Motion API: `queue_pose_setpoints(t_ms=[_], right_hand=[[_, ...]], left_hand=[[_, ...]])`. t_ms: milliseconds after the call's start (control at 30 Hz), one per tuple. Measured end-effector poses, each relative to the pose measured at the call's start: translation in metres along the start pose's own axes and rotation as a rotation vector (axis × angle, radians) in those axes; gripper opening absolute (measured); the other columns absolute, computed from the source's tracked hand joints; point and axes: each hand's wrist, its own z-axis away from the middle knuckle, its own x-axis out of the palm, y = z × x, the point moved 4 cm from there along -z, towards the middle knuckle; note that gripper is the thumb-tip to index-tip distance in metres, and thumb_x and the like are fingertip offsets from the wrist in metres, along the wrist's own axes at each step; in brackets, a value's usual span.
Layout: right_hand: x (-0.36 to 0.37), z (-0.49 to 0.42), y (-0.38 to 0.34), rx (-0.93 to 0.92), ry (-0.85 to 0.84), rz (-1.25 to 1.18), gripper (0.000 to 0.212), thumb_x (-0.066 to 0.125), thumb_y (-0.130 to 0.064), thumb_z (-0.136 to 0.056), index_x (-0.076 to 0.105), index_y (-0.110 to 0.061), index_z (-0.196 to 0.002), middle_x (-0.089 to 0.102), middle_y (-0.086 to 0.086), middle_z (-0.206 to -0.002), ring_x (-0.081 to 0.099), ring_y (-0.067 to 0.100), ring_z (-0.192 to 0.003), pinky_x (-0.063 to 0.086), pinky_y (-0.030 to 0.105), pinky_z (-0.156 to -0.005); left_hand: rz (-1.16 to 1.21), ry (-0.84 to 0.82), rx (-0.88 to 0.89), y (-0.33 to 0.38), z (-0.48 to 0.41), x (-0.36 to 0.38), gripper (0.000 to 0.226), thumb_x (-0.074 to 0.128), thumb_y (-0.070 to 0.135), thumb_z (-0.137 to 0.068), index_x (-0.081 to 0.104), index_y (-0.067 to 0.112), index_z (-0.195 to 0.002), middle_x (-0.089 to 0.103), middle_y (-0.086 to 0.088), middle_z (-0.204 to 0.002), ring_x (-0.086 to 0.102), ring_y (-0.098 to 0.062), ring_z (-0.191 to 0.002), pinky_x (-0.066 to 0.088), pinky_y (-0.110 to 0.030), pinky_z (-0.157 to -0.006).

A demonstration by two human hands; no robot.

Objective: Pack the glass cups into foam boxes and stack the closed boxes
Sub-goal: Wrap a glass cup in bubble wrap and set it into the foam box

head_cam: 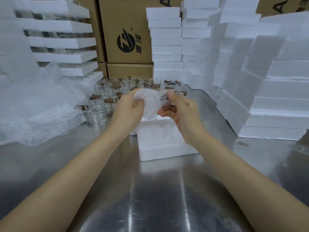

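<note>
Open foam box (160, 148): sits on the worktop (150, 190) at your 12 o'clock, right under your hands, hollow side up. All you can see inside is white foam.
Wrapped cup (151, 104): up in the air above that box, not touching it. It's bundled in cloudy bubble wrap, so it reads as a whitish round lump with clear glass and something dark showing through on the right side.
Hands: your left hand (128, 106) is curled round the left end of the bundle and your right hand (182, 113) pinches the right end, thumb on top. Both are clamped on the same cup.
Loose cups (115, 91): a crowd of clear glasses with brown handles standing on the worktop, just beyond your hands at 11 to 12 o'clock.
Foam trays (66, 41): stacked at 10 o'clock, with glass showing between the layers.
Closed foam boxes (267, 81): tall white stacks from 1 to 3 o'clock.
Bubble wrap pile (33, 106): heaped at 9 o'clock.
Cardboard cartons (127, 30): behind everything at 12 o'clock.
</note>
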Motion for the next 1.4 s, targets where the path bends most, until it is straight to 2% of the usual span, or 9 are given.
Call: queue_pose_setpoints(t_ms=[133,267,367,467,533,700,1067,1200,1400], right_hand=[[-0.003,0.0,-0.001,0.05,0.016,-0.114,0.026,0.055,-0.016,-0.097,0.068,-0.007,-0.077,0.065,0.006,-0.062,0.063,0.017,-0.052,0.05,0.019,-0.05],[0.0,0.0,-0.001,0.017,-0.018,-0.033,0.027,0.058,-0.019,-0.094,0.066,-0.003,-0.074,0.062,0.007,-0.06,0.063,0.02,-0.051,0.049,0.021,-0.049],[0.002,0.001,-0.001,-0.021,-0.024,0.079,0.028,0.06,-0.023,-0.09,0.066,-0.003,-0.071,0.062,0.006,-0.056,0.063,0.02,-0.049,0.048,0.021,-0.047],[-0.001,0.0,0.0,0.012,0.025,0.091,0.031,0.059,-0.018,-0.095,0.066,-0.003,-0.068,0.061,0.005,-0.055,0.062,0.02,-0.047,0.047,0.02,-0.046],[-0.005,-0.001,0.0,0.064,0.09,0.017,0.03,0.059,-0.018,-0.095,0.065,-0.005,-0.069,0.06,0.006,-0.055,0.061,0.018,-0.045,0.046,0.019,-0.044],[-0.016,-0.002,0.002,0.191,0.279,-0.222,0.02,0.062,-0.021,-0.091,0.062,-0.007,-0.077,0.06,0.002,-0.055,0.058,0.013,-0.041,0.044,0.017,-0.041],[-0.026,-0.01,-0.001,0.207,0.275,-0.037,0.026,0.067,-0.029,-0.088,0.064,-0.008,-0.073,0.057,0.003,-0.056,0.054,0.013,-0.041,0.042,0.017,-0.041],[-0.031,-0.013,-0.011,0.019,0.286,0.294,0.039,0.071,-0.033,-0.084,0.058,-0.018,-0.051,0.05,-0.001,-0.047,0.047,0.012,-0.043,0.039,0.019,-0.046],[-0.032,-0.014,-0.012,0.202,0.256,0.034,0.023,0.068,-0.02,-0.087,0.061,-0.007,-0.07,0.054,0.003,-0.052,0.049,0.011,-0.039,0.042,0.016,-0.04]], left_hand=[[0.175,-0.057,-0.052,0.001,0.001,0.005,0.037,0.043,0.022,-0.1,0.052,0.023,-0.137,0.057,0.006,-0.134,0.051,-0.009,-0.122,0.038,-0.03,-0.106],[0.153,0.006,0.045,0.002,0.002,-0.002,0.029,0.049,0.015,-0.099,0.068,0.034,-0.089,0.069,0.022,-0.081,0.058,0.007,-0.08,0.043,-0.013,-0.075],[0.103,0.051,0.03,-0.004,0.001,-0.004,0.025,0.053,0.012,-0.097,0.066,0.001,-0.079,0.066,-0.023,-0.083,0.05,-0.014,-0.071,0.038,-0.03,-0.069],[0.086,0.002,0.008,-0.003,0.002,0.0,0.021,0.054,0.012,-0.096,0.069,0.003,-0.084,0.069,-0.021,-0.085,0.055,-0.015,-0.074,0.043,-0.03,-0.07],[0.302,-0.08,-0.095,0.003,0.004,0.002,0.017,0.056,0.017,-0.096,0.071,0.022,-0.1,0.073,0.001,-0.1,0.064,-0.009,-0.09,0.049,-0.026,-0.082],[0.862,-0.148,-0.406,0.005,0.002,0.005,0.041,0.038,0.033,-0.098,0.058,0.011,-0.127,0.062,-0.005,-0.128,0.058,-0.017,-0.117,0.048,-0.033,-0.093],[0.869,-0.395,-0.395,0.017,0.011,0.019,0.04,0.036,0.009,-0.1,0.046,0.003,-0.138,0.056,-0.013,-0.136,0.051,-0.026,-0.128,0.035,-0.038,-0.113],[0.869,-0.362,-0.461,0.008,0.007,0.017,0.047,0.039,0.0,-0.099,0.035,0.004,-0.146,0.045,-0.014,-0.145,0.05,-0.023,-0.129,0.038,-0.036,-0.111],[0.845,-0.338,-0.407,0.01,0.004,0.005,0.03,0.049,0.007,-0.097,0.055,0.002,-0.125,0.069,-0.005,-0.111,0.07,-0.011,-0.094,0.056,-0.02,-0.078]])
